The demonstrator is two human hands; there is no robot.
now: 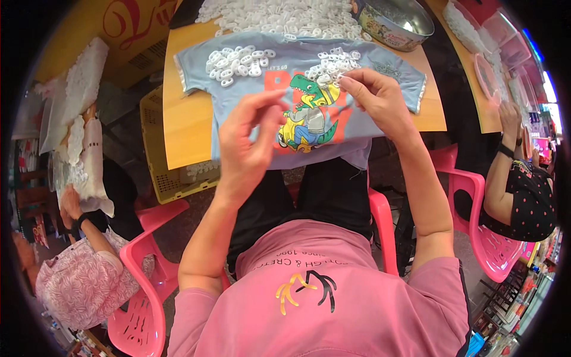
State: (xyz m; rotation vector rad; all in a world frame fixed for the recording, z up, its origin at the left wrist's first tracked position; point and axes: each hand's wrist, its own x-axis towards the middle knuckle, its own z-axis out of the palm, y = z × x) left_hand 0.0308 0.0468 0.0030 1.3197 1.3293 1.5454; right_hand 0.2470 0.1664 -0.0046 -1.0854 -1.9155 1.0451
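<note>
The left pile of white plastic pieces (pixel 242 62) lies on a blue T-shirt (pixel 229 116) toward the tabletop's (pixel 178 134) left edge. The left hand (pixel 250 140) is above the shirt, thumb and fingers curved toward each other; blur hides whether the tips meet, and I cannot tell if they hold a piece. The right hand (pixel 380 98) has its fingertips close by the right pile (pixel 334 66), toward the right edge; whether they are clamped on a piece I cannot tell. The main heap (pixel 279 18) stretches along the far edge. Handling these well probably means taking one piece at a time by its rim, keeping both piles apart, and not tugging the shirt, which overhangs the near edge.

As for writing, red script marks the yellow panel (pixel 134 33) at left; the T-shirt bears a small caption and red block lettering behind a cartoon dinosaur (pixel 306 116); dark lettering crosses the wearer's pink top (pixel 357 309); a tin (pixel 395 27) by the far right corner carries a coloured label.
</note>
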